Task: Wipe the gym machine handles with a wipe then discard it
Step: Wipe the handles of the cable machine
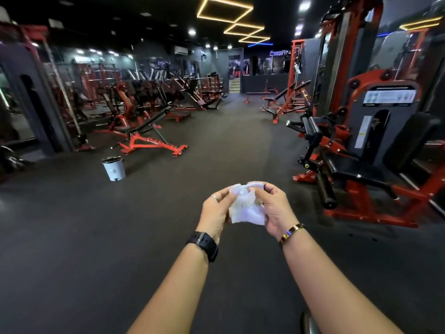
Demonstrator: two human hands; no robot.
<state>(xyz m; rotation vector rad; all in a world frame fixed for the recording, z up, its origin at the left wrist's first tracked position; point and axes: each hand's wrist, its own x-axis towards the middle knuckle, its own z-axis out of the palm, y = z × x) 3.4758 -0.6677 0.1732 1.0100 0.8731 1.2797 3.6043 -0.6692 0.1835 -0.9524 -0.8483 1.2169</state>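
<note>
Crumpled white wipe (245,206), held at mid-air in front of the person's body, above the dark rubber floor (96,237). It sits between 2 hands that meet around it. The left hand (216,210) grips its left edge with curled fingers and thumb; the right hand (274,208) pinches its upper right part, fingers bent over the top fold. Both hands are closed on the wipe, and its lower corner hangs free between the palms.

On the left hand, a ring (213,196); on the left wrist, a black watch (203,245). On the right wrist, a gold bracelet (291,233).

1 container is in sight: a small white bin (114,168) standing upright on the floor, ahead and to the left, well apart from the hands. Its rim looks dark; from this angle its inside is hidden, so its contents cannot be told.

Beyond the bin, a red-framed adjustable bench (147,136) with a black pad, tilted. To the right, near the hands, a red and black seated machine (361,153) with a black seat (346,167) and a black roller pad (326,191) at its front. More red equipment lines both walls, blurred. Overhead, yellow square light frames (225,9) on a black ceiling.
</note>
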